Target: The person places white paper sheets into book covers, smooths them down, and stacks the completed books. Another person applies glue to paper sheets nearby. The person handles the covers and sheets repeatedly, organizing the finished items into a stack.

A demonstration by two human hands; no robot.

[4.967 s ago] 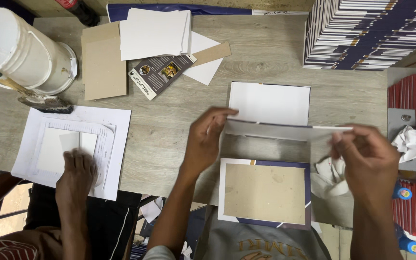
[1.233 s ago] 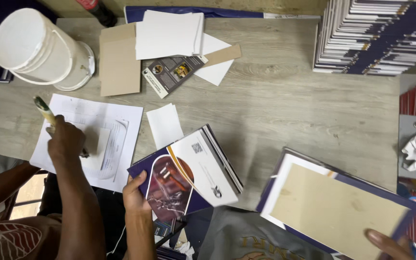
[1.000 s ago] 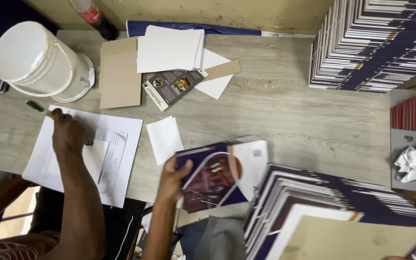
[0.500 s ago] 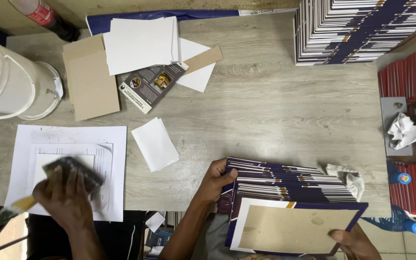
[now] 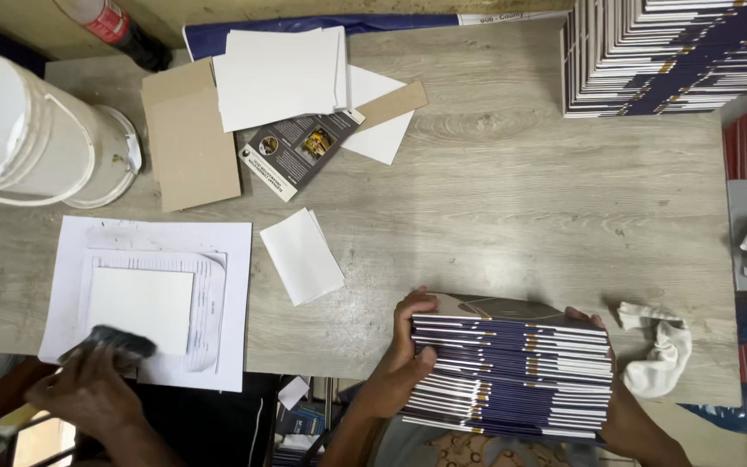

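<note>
A thick stack of dark blue booklets [image 5: 512, 367] rests at the near edge of the grey wooden table [image 5: 512, 199]. My left hand [image 5: 404, 350] grips its left side, thumb on the spines. Around the stack's right end wraps my right hand [image 5: 603, 346], mostly hidden behind the booklets. At the lower left another person's hand [image 5: 88, 393] presses a dark sponge [image 5: 110, 342] on white sheets [image 5: 153, 298] with a smaller white card lying on top of them.
A white bucket [image 5: 32, 130] stands at the left. Brown cardboard [image 5: 188, 138], white cards [image 5: 283, 73], a printed cover [image 5: 296, 151] and a loose white sheet [image 5: 302, 257] lie mid-table. A tall booklet stack [image 5: 667, 56] fills the back right. A white rag [image 5: 663, 346] lies beside my stack.
The booklet stack has been squared and tipped up, its spines now facing me, with both my hands clamped on its ends. The other person's hand slid down over the white sheets.
</note>
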